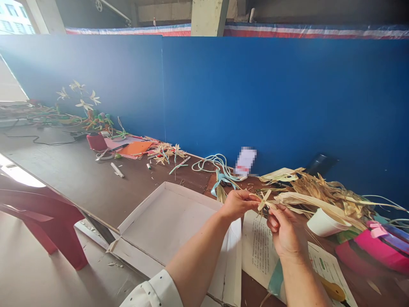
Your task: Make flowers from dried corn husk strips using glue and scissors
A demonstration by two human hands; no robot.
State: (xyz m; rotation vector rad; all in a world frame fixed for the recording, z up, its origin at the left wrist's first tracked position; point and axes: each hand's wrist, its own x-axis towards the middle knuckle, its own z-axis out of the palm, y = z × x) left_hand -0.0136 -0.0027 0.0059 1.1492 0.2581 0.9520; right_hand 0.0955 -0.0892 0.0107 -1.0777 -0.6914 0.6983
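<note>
Above the brown table (79, 179), lower centre, our left hand (238, 204) and right hand (284, 230) hold a straw strip (263, 199). Fingertips (251, 202) clamp both ends, probably keeping its fold tight.

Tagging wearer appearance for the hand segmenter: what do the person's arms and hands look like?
Both hands are bare: no gloves, no ring or watch visible on the left hand or the right hand. The left arm wears a white sleeve with small dark dots, reaching only to about the elbow. The right forearm is uncovered as far as the frame shows.
</note>
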